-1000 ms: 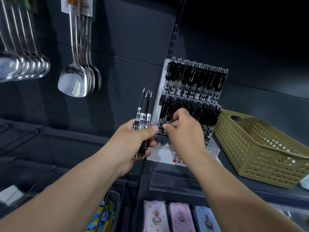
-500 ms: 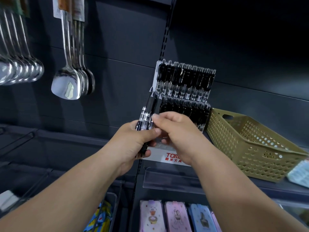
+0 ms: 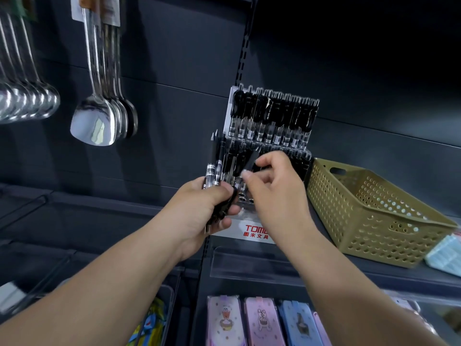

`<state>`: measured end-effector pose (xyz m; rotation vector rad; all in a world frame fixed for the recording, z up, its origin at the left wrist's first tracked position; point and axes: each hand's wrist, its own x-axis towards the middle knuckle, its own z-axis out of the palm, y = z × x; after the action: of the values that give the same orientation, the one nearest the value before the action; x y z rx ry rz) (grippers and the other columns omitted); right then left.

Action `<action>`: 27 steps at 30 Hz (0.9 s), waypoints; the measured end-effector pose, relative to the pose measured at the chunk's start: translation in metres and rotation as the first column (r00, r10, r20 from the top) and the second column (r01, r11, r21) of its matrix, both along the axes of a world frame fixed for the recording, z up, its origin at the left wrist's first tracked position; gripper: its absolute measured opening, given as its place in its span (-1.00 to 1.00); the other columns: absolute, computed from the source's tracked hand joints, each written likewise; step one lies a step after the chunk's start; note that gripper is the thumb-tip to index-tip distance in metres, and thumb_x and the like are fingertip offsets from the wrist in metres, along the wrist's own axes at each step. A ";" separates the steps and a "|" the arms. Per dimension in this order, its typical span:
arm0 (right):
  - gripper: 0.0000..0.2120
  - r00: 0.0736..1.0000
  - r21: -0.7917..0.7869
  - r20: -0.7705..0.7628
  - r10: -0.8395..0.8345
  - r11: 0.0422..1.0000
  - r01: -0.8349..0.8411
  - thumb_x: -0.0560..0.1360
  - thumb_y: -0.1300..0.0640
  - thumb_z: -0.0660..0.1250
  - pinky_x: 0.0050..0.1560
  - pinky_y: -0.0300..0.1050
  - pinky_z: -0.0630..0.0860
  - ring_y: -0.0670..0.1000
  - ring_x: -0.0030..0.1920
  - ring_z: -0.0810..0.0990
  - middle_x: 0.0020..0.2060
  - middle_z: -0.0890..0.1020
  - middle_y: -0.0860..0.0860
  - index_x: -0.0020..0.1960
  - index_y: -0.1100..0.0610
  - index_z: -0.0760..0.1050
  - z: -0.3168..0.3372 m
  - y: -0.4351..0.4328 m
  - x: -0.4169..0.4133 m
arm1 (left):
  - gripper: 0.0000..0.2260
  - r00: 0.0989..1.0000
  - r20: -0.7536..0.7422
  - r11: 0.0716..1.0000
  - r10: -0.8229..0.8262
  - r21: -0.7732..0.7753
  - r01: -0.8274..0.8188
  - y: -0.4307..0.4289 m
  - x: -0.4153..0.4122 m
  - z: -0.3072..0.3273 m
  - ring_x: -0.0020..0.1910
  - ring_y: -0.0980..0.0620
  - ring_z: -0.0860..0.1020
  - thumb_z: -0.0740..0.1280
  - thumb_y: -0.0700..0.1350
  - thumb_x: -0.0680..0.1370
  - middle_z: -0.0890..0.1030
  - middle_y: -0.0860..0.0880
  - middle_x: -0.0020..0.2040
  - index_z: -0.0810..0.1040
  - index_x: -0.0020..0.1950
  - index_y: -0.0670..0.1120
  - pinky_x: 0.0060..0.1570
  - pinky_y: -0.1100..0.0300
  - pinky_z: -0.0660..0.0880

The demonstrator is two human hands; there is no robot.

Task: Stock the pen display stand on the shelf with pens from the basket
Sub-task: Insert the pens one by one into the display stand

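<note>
Dark shop shelving behind, I watch the right hand (image 3: 274,181) pinch 1 pen (image 3: 250,161) between thumb and fingers, tip up and tilted, just in front of the pen display stand's (image 3: 230,113) lower row, probably to aim it at a free slot. Just left of the stand, the left hand (image 3: 207,208) clenches the spare pens (image 3: 214,168) upright, near for quick feeding. 0.5 s earlier, that pen was only being drawn from the bundle. The basket (image 3: 361,208) sits just right of the stand.

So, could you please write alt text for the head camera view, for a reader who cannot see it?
The right hand pinches one black pen in front of a pen display stand while the left hand grips a few more pens. A tan basket stands beside the stand.
</note>
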<state>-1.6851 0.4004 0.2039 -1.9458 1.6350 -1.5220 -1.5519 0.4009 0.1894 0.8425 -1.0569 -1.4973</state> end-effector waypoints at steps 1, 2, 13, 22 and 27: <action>-0.82 0.975 -0.146 -0.206 -0.077 0.988 0.047 0.57 0.13 0.31 -0.22 -0.18 0.45 -0.09 -0.23 0.52 -0.15 0.56 -0.09 0.17 0.02 0.47 -0.003 0.002 -0.001 | -0.99 1.000 -0.002 1.000 0.002 -0.006 -0.002 0.000 0.000 0.001 -0.37 0.08 0.57 0.33 -0.19 0.56 0.62 -0.07 -0.22 0.54 -0.03 -0.11 -0.49 0.27 0.46; -0.77 0.918 -0.273 -0.371 -0.141 0.961 0.037 0.56 0.21 0.29 -0.24 -0.15 0.44 -0.06 -0.20 0.48 -0.08 0.51 -0.05 0.20 0.06 0.50 -0.007 0.002 -0.002 | -0.99 1.000 0.000 1.000 -0.004 -0.015 0.004 0.001 0.000 0.002 -0.37 0.08 0.57 0.33 -0.20 0.56 0.61 -0.07 -0.23 0.53 -0.04 -0.11 -0.50 0.28 0.44; -0.91 0.919 -0.252 -0.351 -0.179 0.963 0.091 0.58 0.19 0.30 -0.15 -0.26 0.46 -0.07 -0.16 0.50 -0.09 0.55 0.00 0.05 0.16 0.55 0.011 0.002 -0.021 | -0.91 0.989 0.078 0.991 0.126 0.032 -0.129 -0.009 0.013 0.001 -0.52 0.10 0.43 0.34 -0.13 0.56 0.47 0.00 -0.40 0.44 -0.09 -0.04 -0.53 0.26 0.43; -0.82 0.995 0.115 0.053 -0.088 0.990 0.082 0.66 0.11 0.13 -0.51 -0.36 0.37 -0.05 -0.25 0.58 -0.16 0.62 0.10 -0.01 0.22 0.38 0.012 -0.023 -0.023 | -0.87 0.986 0.073 0.987 0.153 0.048 -0.156 -0.015 0.015 -0.011 -0.52 0.11 0.32 0.35 -0.13 0.55 0.36 0.01 -0.43 0.44 -0.16 -0.04 -0.57 0.29 0.32; -0.81 0.996 0.117 -0.038 -0.078 0.990 0.082 0.65 0.09 0.17 -0.41 -0.15 0.48 0.02 -0.23 0.62 -0.17 0.63 0.17 0.00 0.22 0.42 0.009 -0.032 -0.015 | -0.88 0.987 0.085 0.989 0.136 0.043 -0.140 -0.016 0.016 -0.013 -0.51 0.11 0.33 0.35 -0.14 0.55 0.37 0.02 -0.43 0.45 -0.16 -0.03 -0.56 0.29 0.32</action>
<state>-1.7000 0.3682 0.2125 -1.8746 1.7941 -1.3919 -1.5362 0.3847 0.1761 0.9992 -1.0041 -1.3867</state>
